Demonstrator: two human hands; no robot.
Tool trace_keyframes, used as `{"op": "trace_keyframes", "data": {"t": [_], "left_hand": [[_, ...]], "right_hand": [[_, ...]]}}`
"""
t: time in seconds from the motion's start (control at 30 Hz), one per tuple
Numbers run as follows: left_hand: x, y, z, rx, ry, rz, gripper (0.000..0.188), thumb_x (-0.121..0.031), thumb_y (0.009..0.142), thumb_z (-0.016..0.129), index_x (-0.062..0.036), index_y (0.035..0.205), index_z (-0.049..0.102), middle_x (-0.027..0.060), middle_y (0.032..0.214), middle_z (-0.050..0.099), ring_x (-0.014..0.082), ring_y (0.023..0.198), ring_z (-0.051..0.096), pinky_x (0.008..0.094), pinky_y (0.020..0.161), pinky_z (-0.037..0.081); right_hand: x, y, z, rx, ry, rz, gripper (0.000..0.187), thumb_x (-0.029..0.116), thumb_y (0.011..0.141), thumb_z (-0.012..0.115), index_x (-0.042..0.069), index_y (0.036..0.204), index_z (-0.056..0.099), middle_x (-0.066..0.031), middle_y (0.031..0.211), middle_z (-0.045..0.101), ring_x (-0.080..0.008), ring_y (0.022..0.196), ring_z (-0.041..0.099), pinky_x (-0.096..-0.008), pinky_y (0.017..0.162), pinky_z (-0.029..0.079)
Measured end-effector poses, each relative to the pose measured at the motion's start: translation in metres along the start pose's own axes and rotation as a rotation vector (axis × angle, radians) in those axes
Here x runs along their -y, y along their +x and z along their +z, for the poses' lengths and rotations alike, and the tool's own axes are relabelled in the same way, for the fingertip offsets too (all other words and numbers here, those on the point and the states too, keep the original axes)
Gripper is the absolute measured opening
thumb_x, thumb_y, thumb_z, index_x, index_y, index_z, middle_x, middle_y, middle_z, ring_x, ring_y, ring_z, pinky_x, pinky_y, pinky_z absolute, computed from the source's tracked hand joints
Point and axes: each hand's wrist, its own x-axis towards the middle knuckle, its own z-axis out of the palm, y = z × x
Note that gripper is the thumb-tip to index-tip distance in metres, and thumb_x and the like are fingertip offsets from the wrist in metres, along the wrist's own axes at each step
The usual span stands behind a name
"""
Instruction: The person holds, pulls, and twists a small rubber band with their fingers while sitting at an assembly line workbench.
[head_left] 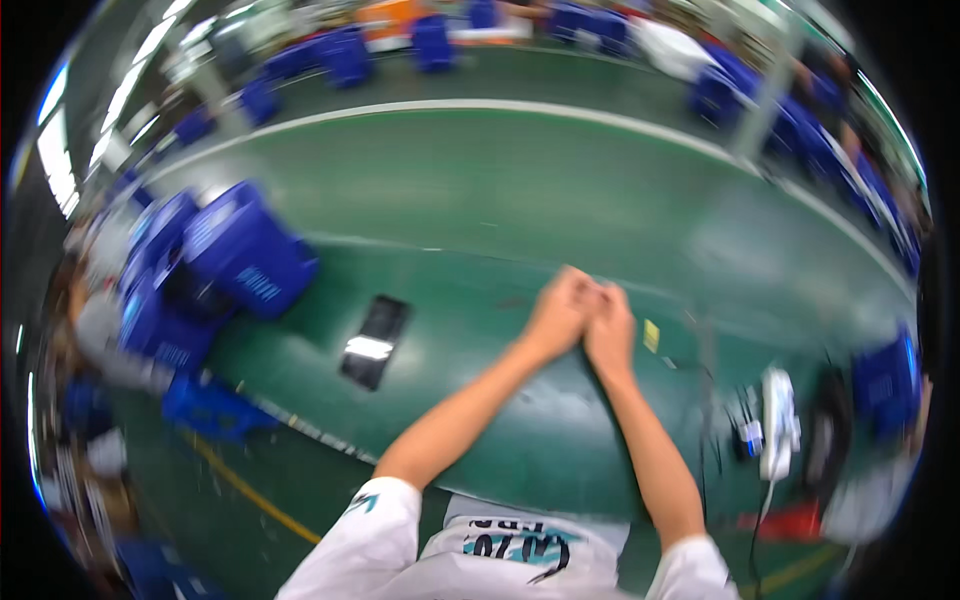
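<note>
Two bare hands, centre of the frame: the left hand [558, 316] and the right hand [612, 335] are meeting fingertip to fingertip, fingers curled inward (whether anything is being pinched between them, one cannot tell), over a green table [540, 440]. One small yellow piece [651, 336], right of centre, is lying just beside the right hand. One dark flat slab [376, 342] is lying left of centre, blue bins [245, 250] are standing at the left, and a white power strip [778, 425] is resting at the lower right.
</note>
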Motion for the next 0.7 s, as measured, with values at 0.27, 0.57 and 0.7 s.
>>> {"op": "trace_keyframes", "data": {"t": [0.27,0.57,0.7], "left_hand": [[0.011,-0.004,-0.006,-0.007,-0.186,0.024,0.018,-0.016,0.107,0.062,0.0006,0.107,0.058,0.0102,0.094,0.066,0.0156,0.080,0.064,0.0332,0.072,0.054],[0.014,-0.005,-0.004,0.011,-0.172,0.001,0.015,-0.013,0.104,0.066,0.0006,0.106,0.060,0.0085,0.093,0.066,0.0146,0.078,0.066,0.0312,0.071,0.054],[0.015,0.001,0.004,0.033,-0.135,-0.010,0.015,-0.011,0.100,0.068,0.0011,0.106,0.062,0.0112,0.095,0.067,0.0172,0.078,0.068,0.0339,0.071,0.056]], "right_hand": [[-0.008,-0.001,0.007,0.059,0.128,0.065,0.022,0.022,0.112,0.057,0.001,0.106,0.056,-0.0033,0.082,0.060,-0.0083,0.068,0.052,-0.0277,0.062,0.043],[-0.004,-0.002,0.000,-0.021,0.396,0.191,0.018,0.021,0.110,0.063,0.004,0.109,0.059,0.0000,0.081,0.060,-0.0051,0.062,0.051,-0.0229,0.050,0.037],[-0.027,0.006,-0.001,-0.061,0.238,0.143,0.017,0.023,0.110,0.061,0.006,0.109,0.060,-0.0021,0.083,0.062,-0.0070,0.066,0.055,-0.0245,0.055,0.044]]}}
